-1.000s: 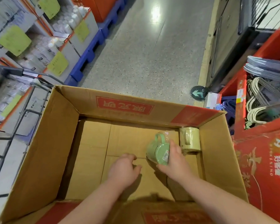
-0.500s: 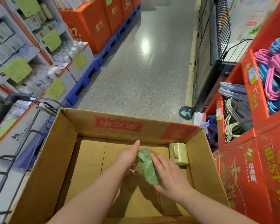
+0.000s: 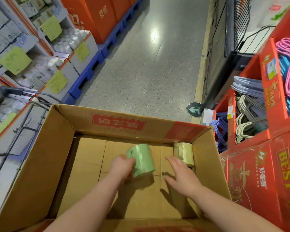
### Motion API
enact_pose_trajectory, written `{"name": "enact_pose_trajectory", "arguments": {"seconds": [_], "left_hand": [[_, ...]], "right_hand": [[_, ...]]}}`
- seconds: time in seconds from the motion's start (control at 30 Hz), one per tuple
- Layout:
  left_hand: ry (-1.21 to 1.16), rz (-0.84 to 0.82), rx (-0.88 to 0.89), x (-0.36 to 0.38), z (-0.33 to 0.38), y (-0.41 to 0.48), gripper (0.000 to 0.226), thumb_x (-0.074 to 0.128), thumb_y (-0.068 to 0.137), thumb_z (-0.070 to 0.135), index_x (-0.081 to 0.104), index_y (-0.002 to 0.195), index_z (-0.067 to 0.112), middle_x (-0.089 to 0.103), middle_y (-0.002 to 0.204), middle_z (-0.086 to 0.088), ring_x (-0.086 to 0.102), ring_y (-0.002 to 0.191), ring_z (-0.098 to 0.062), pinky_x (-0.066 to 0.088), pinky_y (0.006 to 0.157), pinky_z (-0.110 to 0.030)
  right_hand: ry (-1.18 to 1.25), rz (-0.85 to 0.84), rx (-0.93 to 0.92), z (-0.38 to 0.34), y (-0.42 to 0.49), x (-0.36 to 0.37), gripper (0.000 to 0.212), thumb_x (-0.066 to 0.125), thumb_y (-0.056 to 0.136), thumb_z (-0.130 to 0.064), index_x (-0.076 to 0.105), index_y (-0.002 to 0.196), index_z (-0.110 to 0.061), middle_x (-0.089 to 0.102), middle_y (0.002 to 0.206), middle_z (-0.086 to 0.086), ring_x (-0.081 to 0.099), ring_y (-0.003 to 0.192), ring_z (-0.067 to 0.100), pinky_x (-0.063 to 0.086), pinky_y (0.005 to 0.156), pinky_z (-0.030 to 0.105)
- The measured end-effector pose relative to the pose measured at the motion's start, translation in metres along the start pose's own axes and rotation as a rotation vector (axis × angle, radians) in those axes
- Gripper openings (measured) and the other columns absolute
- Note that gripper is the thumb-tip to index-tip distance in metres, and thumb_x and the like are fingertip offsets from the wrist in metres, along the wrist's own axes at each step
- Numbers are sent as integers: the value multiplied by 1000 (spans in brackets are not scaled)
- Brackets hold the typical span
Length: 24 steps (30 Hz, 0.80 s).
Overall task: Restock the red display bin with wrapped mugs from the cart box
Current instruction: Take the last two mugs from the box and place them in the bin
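Presently I note the left hand (image 3: 122,166) with its fingers wrapped round the near side of a green wrapped mug (image 3: 141,160), clamped on it; the mug lies tilted, lifted above the floor of the cardboard box (image 3: 45,158) and casting a shadow beneath. Plastic film on the mug catches the light; I cannot see a handle from this angle.

Right hand (image 3: 180,174): fingers apart and spread, palm down, holding nothing. It hangs just right of the green mug, apart from it, and just in front of a pale yellow wrapped mug (image 3: 183,153). I cannot tell whether the fingertips touch that yellow mug.

Yellow mug stands in the far right corner of the box, against the right wall. Apart from the two mugs I log only the bare brown floor panels inside the box.

Far wall of the box bears a red label (image 3: 118,123) with upside-down characters. Box sits on a metal cart (image 3: 15,131), its frame visible at left.

At right, just beside the box, a red display bin (image 3: 251,178) with gold lettering; above it, compartments of clothes hangers (image 3: 246,118) in white, purple, pink and blue. Left of the aisle, shelved cartons with green price tags (image 3: 14,60) on blue pallets (image 3: 87,72). Speckled grey floor (image 3: 149,64) ahead, a green arrow sticker (image 3: 194,109) on it.
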<state>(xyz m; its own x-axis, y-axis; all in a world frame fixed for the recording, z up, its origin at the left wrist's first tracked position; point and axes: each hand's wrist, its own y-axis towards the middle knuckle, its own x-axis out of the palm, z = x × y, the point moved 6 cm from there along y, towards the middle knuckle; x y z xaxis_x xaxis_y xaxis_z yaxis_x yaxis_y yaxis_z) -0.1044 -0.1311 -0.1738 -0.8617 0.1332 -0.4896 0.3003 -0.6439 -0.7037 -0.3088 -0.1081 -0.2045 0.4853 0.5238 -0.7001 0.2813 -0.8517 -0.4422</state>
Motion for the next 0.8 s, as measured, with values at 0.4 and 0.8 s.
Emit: {"name": "enact_pose_trajectory", "arguments": {"seconds": [0.4,0.8], "left_hand": [[315,70,150,7,-30,7,11,56,92,26,56,99,18,59,81,7,58,69,-4,42,50,-13],[232,53,135,20,-53,14,9,57,92,18,53,86,23,61,81,6,60,74,-5,47,54,-12]], "right_hand": [[71,67,486,93,73,-4,49,57,89,-24,43,135,-13,46,133,10,50,117,29,48,89,39],[60,97,697,125,88,8,52,59,87,-38,41,125,-8,45,121,14,53,106,35,42,72,37]]}}
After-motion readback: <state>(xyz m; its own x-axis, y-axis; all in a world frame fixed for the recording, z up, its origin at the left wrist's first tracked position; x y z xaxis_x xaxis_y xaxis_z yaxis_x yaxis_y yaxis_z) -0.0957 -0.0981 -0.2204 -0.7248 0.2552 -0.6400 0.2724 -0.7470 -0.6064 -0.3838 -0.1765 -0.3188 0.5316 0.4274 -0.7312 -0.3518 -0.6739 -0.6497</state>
